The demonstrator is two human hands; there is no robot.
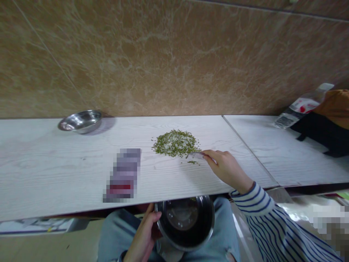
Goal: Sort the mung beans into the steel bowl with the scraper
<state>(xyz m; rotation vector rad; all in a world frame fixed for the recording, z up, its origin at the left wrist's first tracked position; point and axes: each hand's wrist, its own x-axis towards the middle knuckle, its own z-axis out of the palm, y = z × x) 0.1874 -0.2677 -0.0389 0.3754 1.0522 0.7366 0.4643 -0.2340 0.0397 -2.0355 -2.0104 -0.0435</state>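
My right hand is closed round a pale, shiny spoon, whose front end touches the near right edge of a heap. That heap is a mix of green beans and white grains, probably rice, spread on the white table. A few green beans lie apart, just below the spoon. Below the table edge, my left hand grips the left rim of a deep metal bowl. The bowl is held over my lap, its opening tilted up toward me, and a few beans show near its far rim.
A shallow metal bowl stands at the back left by the marbled wall. A blurred-out flat object lies left of the heap. To the right are a lying plastic bottle and a black and brown bag.
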